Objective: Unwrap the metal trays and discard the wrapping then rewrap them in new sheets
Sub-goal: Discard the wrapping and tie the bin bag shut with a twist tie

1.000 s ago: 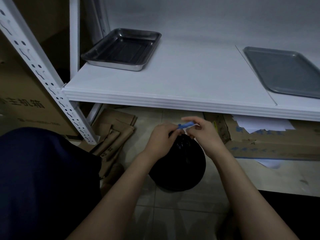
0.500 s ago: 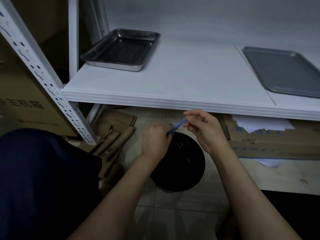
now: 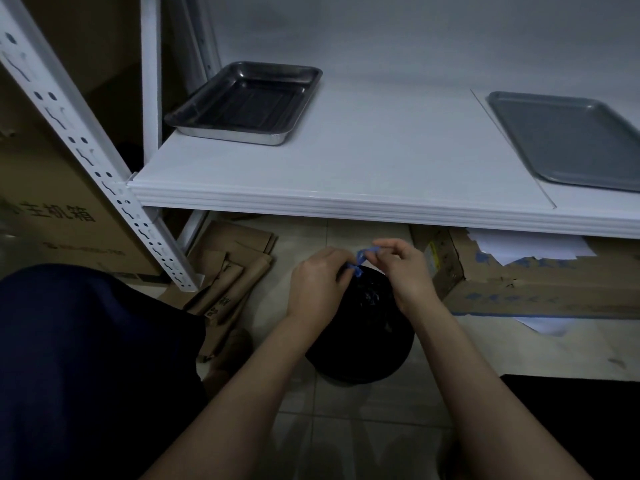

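**Blue tie pinched by both hands at the neck of a black bag**

Head view. The tie (image 3: 360, 259) is pinched at both ends. The left hand (image 3: 318, 285) is curled tightly, its fingertips pressed together on the tie's lower end, right at the gathered neck of the bag (image 3: 363, 341). The tie's upper end is nipped between thumb and forefinger of the right hand (image 3: 405, 271), with the other fingers loosely bent below. The short tie is slanted up and to the right from the bag's neck.

The bag stands on the tiled floor below the shelf (image 3: 381, 161), and its top is partly covered by both hands. Its contents cannot be made out in the dim light.

Two bare trays lie on the shelf, well apart. The deep tray (image 3: 242, 102) is set at the left, open side up, and its long axis seems to run front to back, slanted rightward. The flat tray (image 3: 568, 140) is cut off by the right edge, so its long axis cannot be told.

White sheets (image 3: 526, 245) are half hidden under the shelf, on a box (image 3: 519, 285).
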